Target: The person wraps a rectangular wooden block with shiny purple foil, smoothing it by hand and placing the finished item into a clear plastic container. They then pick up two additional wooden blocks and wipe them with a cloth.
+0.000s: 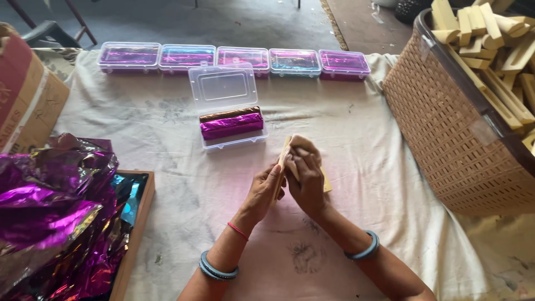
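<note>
My left hand and my right hand meet over the middle of the cloth-covered table, both closed on a pale wooden block held upright between them. Its lower end shows under my right hand. Just beyond the hands lies an open clear plastic box with its lid tipped back. Inside it lie two foil-wrapped bars, one brown and one purple.
Several shut clear boxes with purple and blue foil inside line the far edge. A brown woven basket full of wooden blocks stands at right. Crumpled purple foil fills a wooden tray at left, beside a cardboard box.
</note>
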